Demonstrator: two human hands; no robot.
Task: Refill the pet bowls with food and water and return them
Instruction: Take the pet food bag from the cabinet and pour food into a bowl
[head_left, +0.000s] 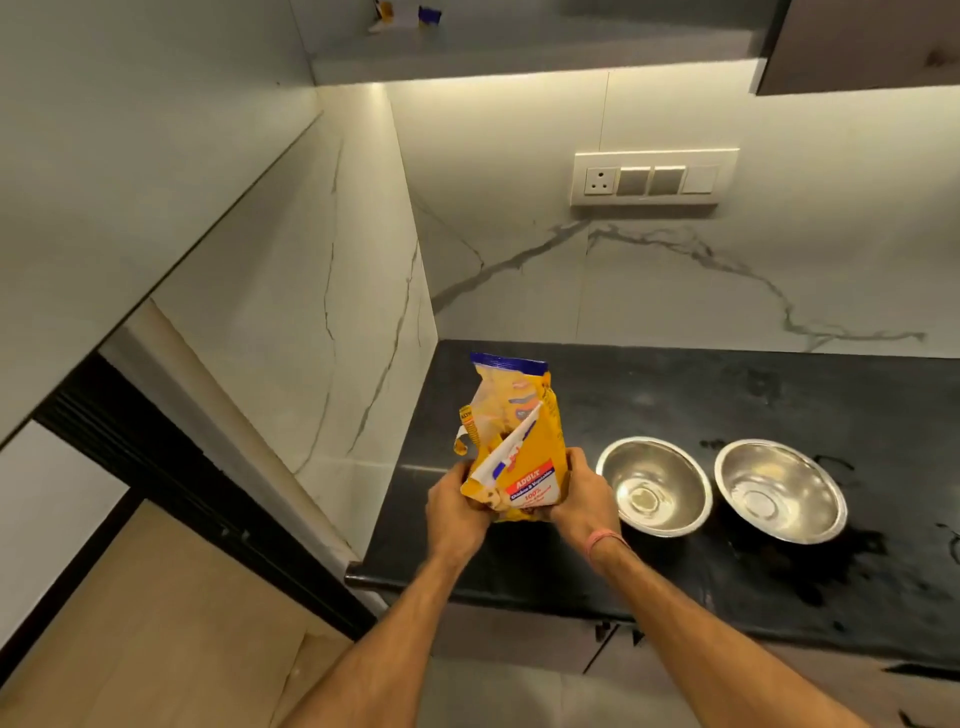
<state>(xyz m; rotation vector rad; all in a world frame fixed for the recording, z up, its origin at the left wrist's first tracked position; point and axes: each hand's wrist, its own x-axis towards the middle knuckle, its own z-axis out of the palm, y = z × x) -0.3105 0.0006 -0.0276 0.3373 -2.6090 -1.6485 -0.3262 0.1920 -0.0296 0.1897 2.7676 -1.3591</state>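
Both hands, left (457, 506) and right (584, 501), grip yellow pet-food bag (519, 457); tilt slowly over nearer steel bowl (653, 486), torn mouth low.

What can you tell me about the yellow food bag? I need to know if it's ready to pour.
The yellow food bag is a glossy plastic pouch with a blue top band and a red-and-white label reading "ADULT". It stands roughly upright over the black counter's left end, left of two steel bowls. Its body is crumpled and a flap along its left side looks torn or folded open. The left hand and right hand grip its lower end from either side. No food is visible.
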